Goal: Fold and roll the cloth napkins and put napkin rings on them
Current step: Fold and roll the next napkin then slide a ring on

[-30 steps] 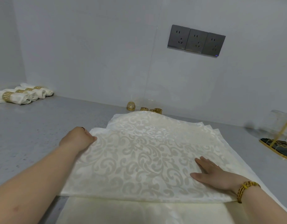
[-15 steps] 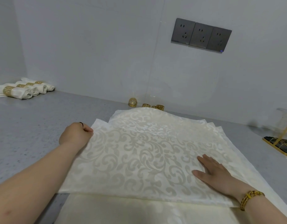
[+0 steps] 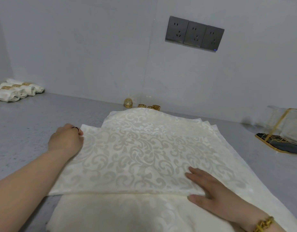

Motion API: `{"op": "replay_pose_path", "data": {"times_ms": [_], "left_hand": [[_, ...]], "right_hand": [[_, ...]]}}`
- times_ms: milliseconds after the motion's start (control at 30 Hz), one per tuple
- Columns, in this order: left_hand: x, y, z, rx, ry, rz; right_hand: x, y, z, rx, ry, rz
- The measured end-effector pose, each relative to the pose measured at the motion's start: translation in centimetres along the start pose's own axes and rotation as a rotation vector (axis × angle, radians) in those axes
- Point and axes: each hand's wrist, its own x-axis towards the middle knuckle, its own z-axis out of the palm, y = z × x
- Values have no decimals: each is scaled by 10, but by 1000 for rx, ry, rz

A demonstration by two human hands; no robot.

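Observation:
A cream damask cloth napkin [image 3: 136,158], folded over, lies on top of a pile of other napkins [image 3: 121,213] on the grey counter. My left hand [image 3: 65,141] grips the folded napkin's far left corner with curled fingers. My right hand [image 3: 211,193] lies flat with straight fingers on the napkin's near right edge. Gold napkin rings [image 3: 150,106] stand by the wall behind the pile, partly hidden by the cloth. Several rolled napkins with gold rings [image 3: 15,91] lie at the far left.
A grey counter [image 3: 27,124] runs to a white wall with a triple power socket [image 3: 194,34]. A small gold dome [image 3: 128,102] sits by the rings. A clear holder on a gold-rimmed black tray [image 3: 285,134] stands at the right.
My right hand has slid toward the napkin's near edge while staying flat. My left hand holds the far left corner as before; the view has shifted a little.

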Motion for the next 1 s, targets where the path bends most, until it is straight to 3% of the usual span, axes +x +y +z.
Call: {"op": "replay_pose_path", "data": {"times_ms": [100, 200, 267, 367, 467, 567, 700, 833, 933, 1000], "left_hand": [[-24, 14, -12, -14, -30, 164], [-71, 36, -21, -223, -252, 444], [-105, 51, -23, -173, -379, 638], [-136, 54, -11, -1, -255, 885], [-149, 68, -10, 3, -155, 863], [-146, 71, -9, 132, -182, 818], [-141, 48, -20, 228, -148, 814], [-149, 36, -42, 192, -356, 829], [-139, 38, -65, 204, -580, 718], [-120, 37, -73, 207, -597, 641]], "right_hand": [[-8, -13, -3, -35, 93, -66], [-9, -17, 3, -261, 306, -259], [-7, -21, 13, -331, 405, -334], [-11, -25, 16, -429, 438, -328], [-9, -19, 20, -485, 497, -328], [-10, -15, 21, -501, 533, -328], [-32, -15, 12, -410, 466, -301], [-60, -27, -3, -293, 314, -221], [-61, -19, -14, -150, 151, -152], [-52, -17, -25, -54, 173, -75]]}}
